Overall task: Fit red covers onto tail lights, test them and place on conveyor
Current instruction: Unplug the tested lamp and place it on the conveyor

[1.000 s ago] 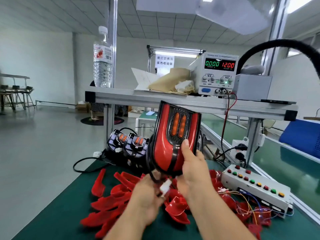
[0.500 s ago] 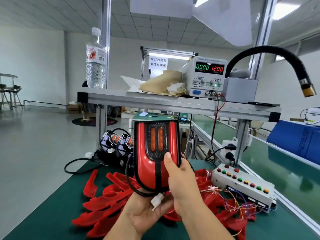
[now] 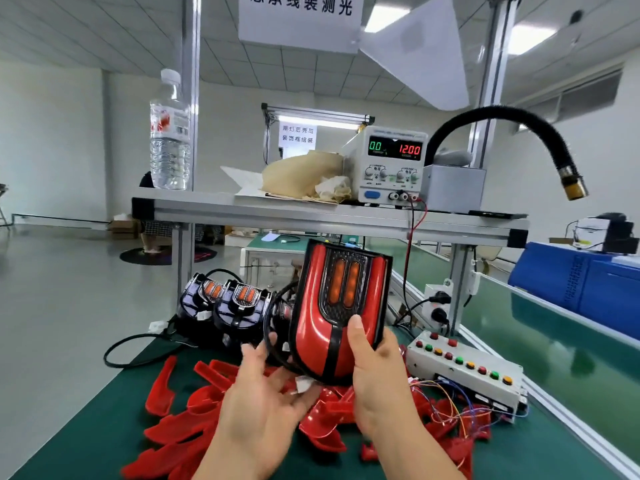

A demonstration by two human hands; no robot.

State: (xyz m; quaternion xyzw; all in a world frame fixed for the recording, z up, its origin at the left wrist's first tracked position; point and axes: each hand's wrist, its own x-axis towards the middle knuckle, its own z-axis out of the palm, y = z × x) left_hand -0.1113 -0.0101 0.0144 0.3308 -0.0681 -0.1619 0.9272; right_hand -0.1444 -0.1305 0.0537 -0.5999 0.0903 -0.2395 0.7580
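Over my worktop (image 3: 86,427) hangs a white sign (image 3: 299,20). Its top edge is cut off, and I can read the last four characters as 线装测光. Further back, a smaller sign (image 3: 297,135) reads 尾灯后壳与 over 装饰框组装. On the shelf (image 3: 311,211) in front of me, the power supply (image 3: 391,174) shows 0.0 in green digits (image 3: 375,146) and 12.00 in red digits (image 3: 409,149). The print under its knobs and the label on the water bottle (image 3: 169,133) are too small to read.
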